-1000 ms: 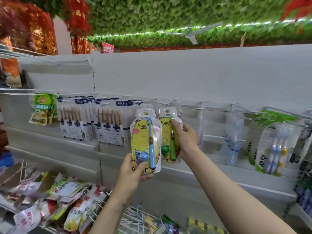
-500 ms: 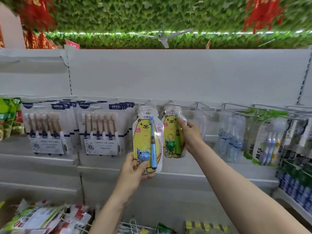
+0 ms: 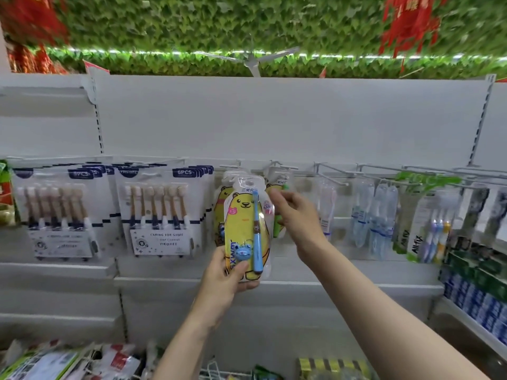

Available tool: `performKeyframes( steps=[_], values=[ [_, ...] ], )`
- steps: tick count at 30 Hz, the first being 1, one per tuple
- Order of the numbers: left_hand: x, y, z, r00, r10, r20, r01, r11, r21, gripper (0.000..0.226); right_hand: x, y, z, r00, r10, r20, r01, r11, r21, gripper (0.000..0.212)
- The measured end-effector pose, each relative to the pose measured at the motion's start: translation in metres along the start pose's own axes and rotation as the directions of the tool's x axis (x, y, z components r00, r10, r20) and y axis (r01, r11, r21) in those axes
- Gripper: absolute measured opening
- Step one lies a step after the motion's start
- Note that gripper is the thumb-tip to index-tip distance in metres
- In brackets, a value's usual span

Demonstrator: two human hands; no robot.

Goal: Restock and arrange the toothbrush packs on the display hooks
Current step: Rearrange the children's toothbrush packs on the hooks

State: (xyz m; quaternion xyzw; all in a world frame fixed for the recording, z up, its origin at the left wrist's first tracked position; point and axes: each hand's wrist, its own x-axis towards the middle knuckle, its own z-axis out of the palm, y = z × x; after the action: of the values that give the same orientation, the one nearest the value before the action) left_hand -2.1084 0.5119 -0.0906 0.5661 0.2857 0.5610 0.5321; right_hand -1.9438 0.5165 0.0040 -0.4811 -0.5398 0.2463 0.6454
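Bear toothbrush pack held upright before the display hooks.

Left hand (image 3: pixel 227 281) grips the lower end of the yellow bear pack (image 3: pixel 247 229), thumb across its front by the blue charm. Pack's long axis vertical, hang-hole end up, just below the hook (image 3: pixel 233 167); blue brush inside stands head-up. Right hand (image 3: pixel 297 218) hovers just right of the pack's top, fingers loosely spread, holding nothing; motion-blurred. More bear packs (image 3: pixel 277 185) hang behind on the hooks. Six-piece brush packs (image 3: pixel 164 212) hang to the left, clear packs (image 3: pixel 375 215) to the right.
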Motion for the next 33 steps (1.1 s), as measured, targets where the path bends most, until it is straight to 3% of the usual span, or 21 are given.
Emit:
performKeyframes(
  steps=[2, 7, 10, 15, 33],
  values=[
    [0.000, 0.001, 0.000, 1.000, 0.008, 0.013, -0.008, 1.000, -0.005, 0.025, 0.000, -0.006, 0.010, 0.997, 0.026, 0.069, -0.028, 0.999, 0.036, 0.035],
    [-0.003, 0.010, -0.010, 1.000, 0.007, 0.025, -0.007, 1.000, -0.025, 0.025, 0.008, -0.011, 0.027, 0.998, 0.000, 0.062, -0.006, 0.995, 0.099, 0.032],
    [0.000, 0.016, -0.014, 1.000, -0.010, 0.015, 0.010, 1.000, -0.016, 0.029, 0.012, -0.013, 0.038, 0.998, -0.018, 0.067, 0.012, 0.997, 0.082, 0.033],
    [0.013, 0.015, -0.017, 0.996, -0.035, -0.086, 0.036, 0.999, 0.011, 0.018, 0.019, -0.012, 0.047, 0.996, 0.010, 0.088, -0.018, 0.996, 0.091, 0.037],
    [0.028, 0.000, -0.032, 0.999, -0.009, -0.046, 0.010, 1.000, 0.022, 0.022, 0.025, -0.002, 0.053, 0.997, -0.031, 0.064, 0.030, 0.999, 0.016, 0.027]
  ],
)
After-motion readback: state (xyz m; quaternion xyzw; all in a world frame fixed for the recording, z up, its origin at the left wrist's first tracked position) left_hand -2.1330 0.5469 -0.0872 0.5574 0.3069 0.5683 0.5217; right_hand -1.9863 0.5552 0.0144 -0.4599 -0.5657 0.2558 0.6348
